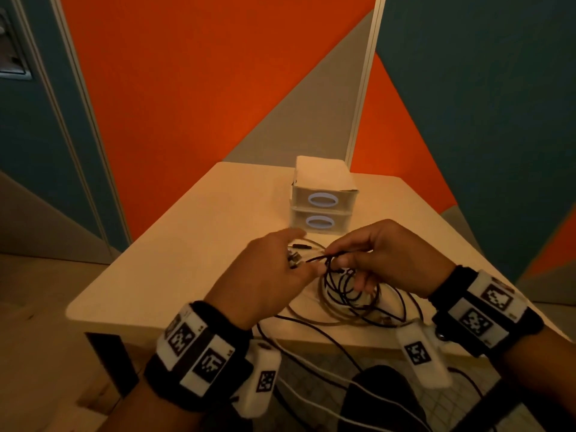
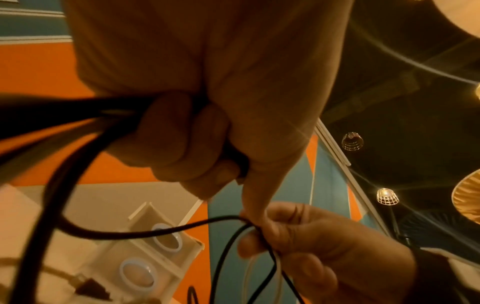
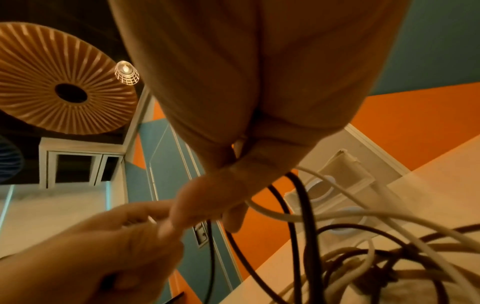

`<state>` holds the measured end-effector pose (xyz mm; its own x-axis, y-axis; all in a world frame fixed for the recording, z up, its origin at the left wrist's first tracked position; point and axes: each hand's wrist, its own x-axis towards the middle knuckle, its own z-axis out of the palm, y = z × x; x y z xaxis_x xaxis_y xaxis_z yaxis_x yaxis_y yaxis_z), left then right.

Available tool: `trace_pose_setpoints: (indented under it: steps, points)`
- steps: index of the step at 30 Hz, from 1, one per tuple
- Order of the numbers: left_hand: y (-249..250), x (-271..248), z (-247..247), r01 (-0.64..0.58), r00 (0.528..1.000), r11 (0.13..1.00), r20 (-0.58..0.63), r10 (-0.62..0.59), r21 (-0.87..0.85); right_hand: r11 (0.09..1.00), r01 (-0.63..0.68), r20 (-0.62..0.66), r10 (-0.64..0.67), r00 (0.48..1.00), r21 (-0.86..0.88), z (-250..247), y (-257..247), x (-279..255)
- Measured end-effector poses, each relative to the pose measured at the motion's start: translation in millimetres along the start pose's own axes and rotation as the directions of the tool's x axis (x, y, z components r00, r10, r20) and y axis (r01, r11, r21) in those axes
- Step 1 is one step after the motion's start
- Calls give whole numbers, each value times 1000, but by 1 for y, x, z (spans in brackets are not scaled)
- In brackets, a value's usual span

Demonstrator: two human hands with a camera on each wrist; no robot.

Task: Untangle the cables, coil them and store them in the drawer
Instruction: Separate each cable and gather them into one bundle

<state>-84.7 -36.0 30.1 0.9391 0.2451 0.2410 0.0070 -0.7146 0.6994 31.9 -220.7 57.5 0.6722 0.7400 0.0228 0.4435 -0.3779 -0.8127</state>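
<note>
Left hand (image 1: pixel 265 275) and right hand (image 1: pixel 383 257) both pinching black cable (image 1: pixel 346 291); drawer unit (image 1: pixel 322 198) at 12 o'clock.

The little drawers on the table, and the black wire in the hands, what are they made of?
The drawer box looks like plastic: pale, slightly see-through fronts with smooth ring handles. The black cable seems rubbery plastic outside, since it bends into soft loops with a dull sheen. The table looks like pale wood or laminate; too blurry to tell which.
</note>
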Motion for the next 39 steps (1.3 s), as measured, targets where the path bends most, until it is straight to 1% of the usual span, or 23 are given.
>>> trace_pose_setpoints:
  steps: [2,3,6,8,10,12,14,17,18,19,20,21,22,23,24,25,26,27,28,29,35,37,39]
  points:
    - [-1,2,6,-33,999,999,39,32,21,998,-11,23,10,1000,65,2,-3,0]
    - [-2,3,7,-49,998,999,38,48,22,995,-24,2,24,1000,97,2,-3,0]
    - [-6,0,0,-79,997,997,-11,79,-21,955,-95,-163,145,976,282,-3,8,5]
    - [-8,-6,-13,-118,992,991,-54,114,-67,880,-105,-295,264,918,463,-15,20,10]
    - [-10,-12,-27,-139,983,984,-139,123,-109,769,-81,-384,404,831,634,-31,33,15]
    - [-16,-15,-40,-132,962,974,-260,80,-186,673,-56,-400,503,766,737,-48,44,18]
    - [-22,-14,-48,-129,934,933,-358,0,-336,636,-56,-395,543,741,769,-58,52,21]
    - [-22,-12,-50,-182,894,844,-443,-72,-505,634,-64,-382,540,750,771,-55,50,22]
    - [-19,-12,-49,-200,888,837,-455,-66,-510,671,-98,-383,531,756,735,-52,46,21]
    - [-16,-12,-48,-212,891,839,-452,-46,-502,751,-163,-402,509,761,640,-49,44,18]
    - [-13,-12,-46,-220,897,850,-441,-17,-479,848,-251,-437,468,768,467,-46,40,13]
    - [-10,-11,-44,-226,905,863,-425,15,-451,919,-328,-484,394,781,219,-44,36,8]
    - [-8,-11,-42,-232,912,873,-408,42,-428,940,-339,-513,278,812,-27,-39,27,1]
    - [-6,-10,-40,-235,919,878,-390,61,-416,940,-262,-481,130,867,-219,-32,16,-6]
    - [-5,-8,-38,-236,925,882,-373,75,-408,947,-113,-391,-15,920,-302,-23,5,-13]
    - [-2,-7,-35,-235,932,888,-352,90,-396,967,41,-279,-113,954,-250,-13,-6,-19]
    - [0,-5,-34,-237,936,894,-336,105,-381,980,149,-158,-169,973,-129,-2,-16,-23]
    - [3,-5,-32,-243,938,896,-327,118,-373,981,191,-51,-192,980,-28,8,-22,-23]
    - [6,-4,-32,-252,936,890,-330,124,-379,982,189,21,-189,982,13,18,-26,-21]
    - [7,-4,-32,-261,932,877,-342,119,-405,985,174,45,-174,984,7,23,-25,-16]
    - [14,-9,-50,-338,901,745,-426,80,-575,994,23,-83,-32,996,-105,30,0,8]
    - [14,-11,-57,-349,892,734,-447,69,-583,999,11,-137,-15,991,-37,27,7,12]
    - [13,-13,-63,-356,879,703,-476,28,-616,998,40,-185,-31,982,45,21,11,15]
